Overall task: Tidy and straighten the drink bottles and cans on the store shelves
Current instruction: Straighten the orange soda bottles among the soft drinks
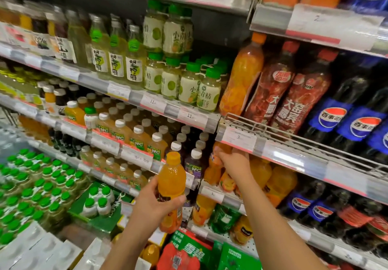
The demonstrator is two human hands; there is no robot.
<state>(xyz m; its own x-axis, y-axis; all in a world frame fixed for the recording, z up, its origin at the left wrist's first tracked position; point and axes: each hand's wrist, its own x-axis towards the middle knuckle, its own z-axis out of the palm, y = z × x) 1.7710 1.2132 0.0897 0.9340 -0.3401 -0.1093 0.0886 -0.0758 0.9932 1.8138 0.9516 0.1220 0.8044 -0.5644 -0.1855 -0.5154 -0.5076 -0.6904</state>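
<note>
My left hand [156,203] is shut around an orange juice bottle [171,182] with an orange cap, held upright in front of the shelves at lower centre. My right hand [236,162] reaches under the shelf edge and grips the top of another orange bottle [215,170] standing on the right-hand shelf. More orange bottles [273,182] stand beside it, partly hidden by my arm.
NFC juice bottles [138,137] fill the middle-left shelf, green-capped citrus bottles [189,83] the one above. Large orange, red and Pepsi bottles [340,118] stand behind a wire rail at right. Green-capped multipacks [37,188] and cartons [189,251] sit below.
</note>
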